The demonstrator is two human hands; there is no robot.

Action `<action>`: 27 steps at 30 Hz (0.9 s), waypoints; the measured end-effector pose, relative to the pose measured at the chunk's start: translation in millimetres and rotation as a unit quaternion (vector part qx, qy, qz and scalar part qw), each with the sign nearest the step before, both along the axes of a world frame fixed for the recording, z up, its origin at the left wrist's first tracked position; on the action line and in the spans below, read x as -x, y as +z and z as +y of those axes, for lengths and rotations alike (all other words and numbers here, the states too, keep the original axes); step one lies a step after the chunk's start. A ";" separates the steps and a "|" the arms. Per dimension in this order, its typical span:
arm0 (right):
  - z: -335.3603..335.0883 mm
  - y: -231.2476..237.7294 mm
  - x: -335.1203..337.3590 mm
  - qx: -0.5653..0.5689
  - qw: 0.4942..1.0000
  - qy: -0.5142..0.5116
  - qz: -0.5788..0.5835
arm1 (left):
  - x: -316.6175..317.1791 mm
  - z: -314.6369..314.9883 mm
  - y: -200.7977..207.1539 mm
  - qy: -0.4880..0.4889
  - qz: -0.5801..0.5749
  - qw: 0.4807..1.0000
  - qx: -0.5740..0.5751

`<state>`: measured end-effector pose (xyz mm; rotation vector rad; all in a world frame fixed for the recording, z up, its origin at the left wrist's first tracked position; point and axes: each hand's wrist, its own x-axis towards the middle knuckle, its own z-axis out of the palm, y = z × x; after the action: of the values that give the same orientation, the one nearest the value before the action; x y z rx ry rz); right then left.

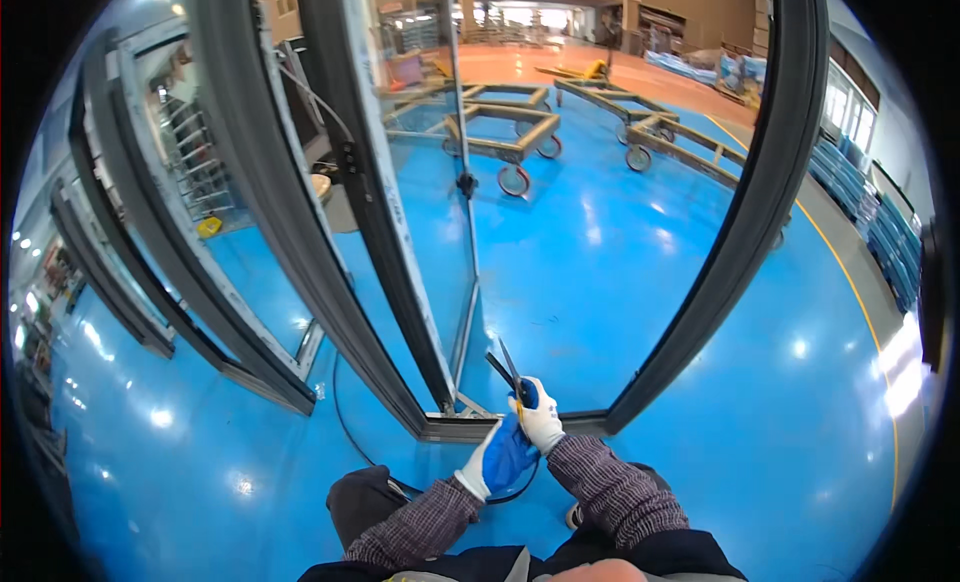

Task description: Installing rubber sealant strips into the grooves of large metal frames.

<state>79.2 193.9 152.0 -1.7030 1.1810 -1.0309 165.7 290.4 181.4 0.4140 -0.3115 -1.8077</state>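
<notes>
Both my hands wear white gloves with blue palms and meet just above the bottom rail of a dark grey door or window frame [582, 419]. In my right hand [541, 422], closed, is a pair of scissors [509, 356], blades pointing up and away; a bit of orange shows at the grip. Just below and left of it, my left hand [508, 460] is closed around a thin black rubber strip [345, 427]. The strip trails along the floor on the left and loops beneath my hands. Where it passes between my fingers is hidden.
A hinged glass sash [420, 232] with a dark profile stands open inside the frame. More dark frames [190, 242] stand in a row at left. Wheeled wooden dollies [500, 132] are beyond on the blue floor. Blue-wrapped stacks [865, 202] line the right side.
</notes>
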 end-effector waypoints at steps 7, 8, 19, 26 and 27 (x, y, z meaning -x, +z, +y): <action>-32.5 4.7 29.0 0.002 0.998 -0.061 -0.013 | -106.4 105.2 79.9 0.123 -0.678 0.712 0.137; -32.1 4.8 29.1 -0.034 0.995 -0.084 -0.030 | -115.6 116.7 106.3 0.224 -0.612 0.751 0.107; -14.5 -9.3 11.8 -0.073 0.996 -0.046 -0.013 | -38.4 164.5 303.5 0.539 -0.476 0.332 0.610; -9.3 11.9 7.5 -0.090 0.995 -0.038 0.020 | -37.5 173.9 348.3 0.630 -0.402 0.076 0.660; -11.6 16.7 12.0 -0.106 0.993 -0.045 0.003 | -31.7 162.6 356.8 0.635 -0.403 0.047 0.657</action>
<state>67.1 182.3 168.7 -1.5009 1.3323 -0.9192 197.4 453.0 538.3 0.0430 -1.4962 1.1617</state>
